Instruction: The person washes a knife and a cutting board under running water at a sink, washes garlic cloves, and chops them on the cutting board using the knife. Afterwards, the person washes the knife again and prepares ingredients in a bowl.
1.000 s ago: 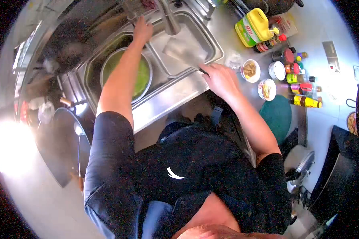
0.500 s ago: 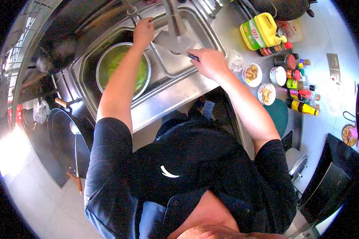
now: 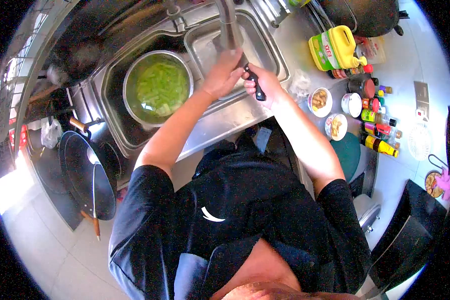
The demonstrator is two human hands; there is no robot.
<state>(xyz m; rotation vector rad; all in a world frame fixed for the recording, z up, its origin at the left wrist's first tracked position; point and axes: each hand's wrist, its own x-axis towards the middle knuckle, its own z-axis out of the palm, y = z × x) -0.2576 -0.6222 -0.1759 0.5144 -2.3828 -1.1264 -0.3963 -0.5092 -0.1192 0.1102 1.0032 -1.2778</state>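
My right hand (image 3: 266,86) is closed around the black handle (image 3: 255,83) of a kitchen knife over the right sink basin. Most of the broad metal blade is hidden behind my left hand and the faucet. My left hand (image 3: 225,73) lies along the blade side, fingers stretched out and somewhat blurred, thumb apart. Just beyond the fingers, the metal faucet (image 3: 230,30) reaches down over this basin. In the left basin stands a round metal bowl (image 3: 127,95) with cut green vegetable pieces (image 3: 160,87) in water.
On the right counter are two bowls of chopped food (image 3: 319,102), a white bowl (image 3: 351,103), a yellow jug (image 3: 341,47) and several condiment bottles (image 3: 380,145). A crumpled clear bag (image 3: 300,82) lies beside the sink. A black wok (image 3: 82,175) stands at the left.
My left hand has left the tap lever and moved right and down to the knife. My right hand has turned the knife so its handle points toward me.
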